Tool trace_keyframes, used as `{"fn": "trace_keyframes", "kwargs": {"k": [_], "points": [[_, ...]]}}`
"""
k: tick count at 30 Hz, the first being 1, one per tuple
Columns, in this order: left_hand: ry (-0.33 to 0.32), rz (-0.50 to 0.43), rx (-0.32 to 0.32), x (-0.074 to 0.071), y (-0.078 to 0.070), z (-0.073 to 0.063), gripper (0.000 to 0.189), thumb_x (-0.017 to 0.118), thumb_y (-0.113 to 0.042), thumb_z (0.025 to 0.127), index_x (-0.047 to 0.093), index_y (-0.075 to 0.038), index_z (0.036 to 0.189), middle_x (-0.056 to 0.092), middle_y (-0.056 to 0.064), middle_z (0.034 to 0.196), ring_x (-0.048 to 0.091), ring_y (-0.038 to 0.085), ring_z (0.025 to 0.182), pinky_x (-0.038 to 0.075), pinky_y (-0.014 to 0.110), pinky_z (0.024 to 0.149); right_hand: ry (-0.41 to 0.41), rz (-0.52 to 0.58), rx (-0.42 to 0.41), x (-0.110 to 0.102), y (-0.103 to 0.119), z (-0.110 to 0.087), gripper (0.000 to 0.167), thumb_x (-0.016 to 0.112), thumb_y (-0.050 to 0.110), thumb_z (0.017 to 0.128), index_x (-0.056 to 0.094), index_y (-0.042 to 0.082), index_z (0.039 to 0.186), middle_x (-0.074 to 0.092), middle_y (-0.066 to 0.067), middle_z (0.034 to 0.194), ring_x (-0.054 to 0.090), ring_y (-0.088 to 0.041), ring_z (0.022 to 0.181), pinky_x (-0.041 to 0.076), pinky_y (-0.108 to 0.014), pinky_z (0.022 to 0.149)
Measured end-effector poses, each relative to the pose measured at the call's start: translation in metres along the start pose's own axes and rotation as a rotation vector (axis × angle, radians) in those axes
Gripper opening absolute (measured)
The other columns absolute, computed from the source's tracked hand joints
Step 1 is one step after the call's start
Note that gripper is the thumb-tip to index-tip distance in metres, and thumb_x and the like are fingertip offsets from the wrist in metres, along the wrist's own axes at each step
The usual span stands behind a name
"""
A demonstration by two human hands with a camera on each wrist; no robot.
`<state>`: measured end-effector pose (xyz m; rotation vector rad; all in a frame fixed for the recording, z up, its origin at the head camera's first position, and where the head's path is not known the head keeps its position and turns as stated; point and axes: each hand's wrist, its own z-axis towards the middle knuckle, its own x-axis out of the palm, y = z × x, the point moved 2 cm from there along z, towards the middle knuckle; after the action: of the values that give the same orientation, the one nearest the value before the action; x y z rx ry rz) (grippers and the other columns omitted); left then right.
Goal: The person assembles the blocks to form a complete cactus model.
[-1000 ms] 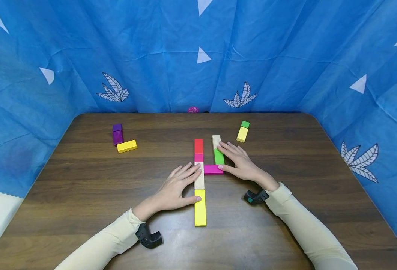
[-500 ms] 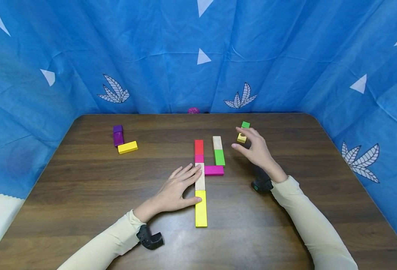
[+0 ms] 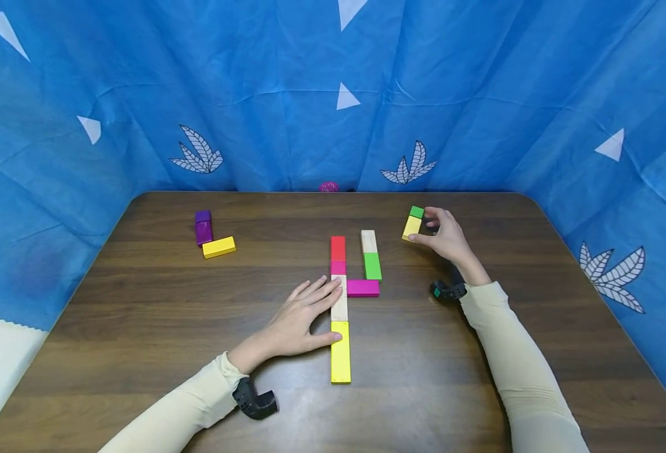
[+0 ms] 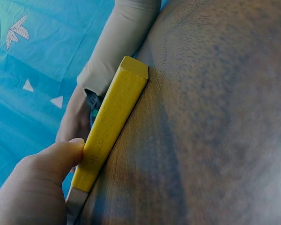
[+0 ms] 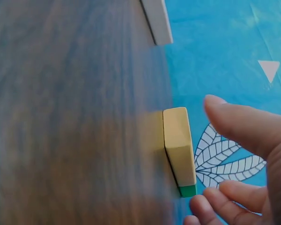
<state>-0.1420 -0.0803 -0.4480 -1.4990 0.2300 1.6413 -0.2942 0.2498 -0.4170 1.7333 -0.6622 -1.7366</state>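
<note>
My left hand [image 3: 293, 324] lies with straight fingers on a column of wooden blocks. Its fingertips touch the white block [image 3: 340, 308], and its thumb rests on the long yellow block [image 3: 341, 365]; in the left wrist view the thumb meets the side of that yellow block [image 4: 110, 124]. At the far right, my right hand [image 3: 451, 239] is beside a pale yellow block [image 3: 412, 228] with a green block [image 3: 417, 212] at its far end. In the right wrist view the thumb [image 5: 239, 119] stands apart from the pale yellow block [image 5: 179, 140], and the fingers are spread near the green one.
Above the white block, the column continues with pink [image 3: 338, 268] and red [image 3: 338, 248] blocks. A magenta block [image 3: 363, 288] juts right, with green [image 3: 372, 267] and white [image 3: 369, 241] ones beyond. Purple blocks [image 3: 203, 233] and a yellow block [image 3: 220, 247] lie far left. Blue cloth [image 3: 287, 126] hangs behind.
My right hand has left the green and magenta blocks and moved right and away to the pale yellow and green pair. My left hand has stayed on the column.
</note>
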Motion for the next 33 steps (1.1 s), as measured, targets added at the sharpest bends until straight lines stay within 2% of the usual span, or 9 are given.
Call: {"fn": "trace_keyframes", "kwargs": {"k": [5, 14, 25, 33], "points": [[-0.016, -0.001, 0.012, -0.001, 0.0, -0.001, 0.08, 0.063, -0.053, 0.086, 0.039, -0.011, 0.15, 0.035, 0.003, 0.158, 0.029, 0.031, 0.147, 0.022, 0.056, 0.117, 0.039, 0.011, 0.03, 0.005, -0.006, 0.0, 0.079, 0.076, 0.025, 0.085, 0.035, -0.004, 0.146, 0.04, -0.025, 0.144, 0.043, -0.04, 0.127, 0.041, -0.055, 0.104], [-0.01, -0.002, 0.006, 0.0, 0.0, -0.002, 0.08, 0.065, -0.051, 0.085, 0.039, -0.011, 0.15, 0.035, 0.003, 0.158, 0.03, 0.031, 0.147, 0.022, 0.056, 0.118, 0.063, -0.001, 0.047, 0.01, -0.013, 0.0, 0.075, 0.073, 0.024, 0.087, 0.036, -0.002, 0.147, 0.04, -0.023, 0.143, 0.041, -0.039, 0.13, 0.038, -0.054, 0.107], [-0.014, 0.005, 0.015, 0.0, 0.001, -0.001, 0.081, 0.064, -0.053, 0.086, 0.039, -0.01, 0.15, 0.034, 0.004, 0.158, 0.029, 0.032, 0.147, 0.022, 0.056, 0.117, 0.044, -0.003, 0.032, 0.011, -0.012, 0.0, 0.069, 0.071, 0.022, 0.089, 0.039, -0.002, 0.145, 0.042, -0.023, 0.142, 0.042, -0.039, 0.128, 0.039, -0.054, 0.107], [0.008, -0.005, -0.01, 0.0, 0.002, 0.0, 0.082, 0.063, -0.054, 0.086, 0.037, -0.012, 0.151, 0.032, 0.001, 0.159, 0.027, 0.029, 0.148, 0.02, 0.055, 0.119, 0.017, -0.026, 0.013, 0.009, -0.011, -0.001, 0.065, 0.071, 0.021, 0.089, 0.043, -0.003, 0.142, 0.044, -0.024, 0.142, 0.044, -0.04, 0.126, 0.04, -0.054, 0.105]]}}
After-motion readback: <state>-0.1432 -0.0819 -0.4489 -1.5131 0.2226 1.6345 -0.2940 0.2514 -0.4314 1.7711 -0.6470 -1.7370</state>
